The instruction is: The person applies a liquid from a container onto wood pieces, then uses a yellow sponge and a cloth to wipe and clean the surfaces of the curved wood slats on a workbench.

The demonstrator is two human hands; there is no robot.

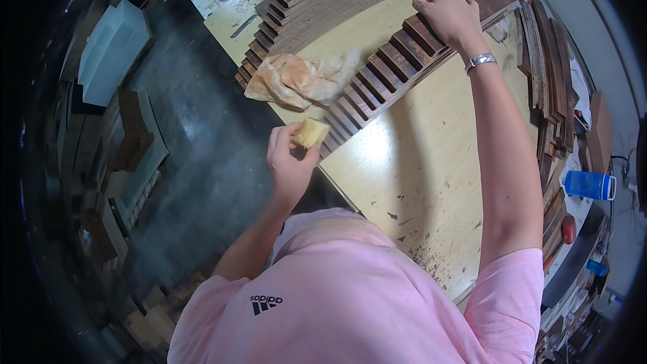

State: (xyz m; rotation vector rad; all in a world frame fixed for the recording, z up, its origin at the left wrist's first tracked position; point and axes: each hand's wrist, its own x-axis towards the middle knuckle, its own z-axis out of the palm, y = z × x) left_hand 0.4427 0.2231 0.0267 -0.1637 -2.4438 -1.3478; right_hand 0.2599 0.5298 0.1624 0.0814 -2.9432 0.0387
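My left hand (pixel 286 162) pinches a pale yellow sponge (pixel 311 133) between thumb and fingers, just off the table's left edge. The sponge is beside the near end of a row of dark brown wooden strips (pixel 385 71), laid overlapping like steps. At the far end of that row, my right hand (pixel 450 19) has its fingers curled down over a brown strip; the fingertips are partly hidden. A crumpled, stained cloth (pixel 290 81) lies to the left of the row.
A second stepped stack of strips (pixel 337 7) spreads across the table's far side. The pale tabletop (pixel 431 182) carries dark specks. Curved boards (pixel 544 67) stand at the right, near a blue bottle (pixel 588 185) and a red object (pixel 568 229). Dark floor (pixel 195 135) lies left.
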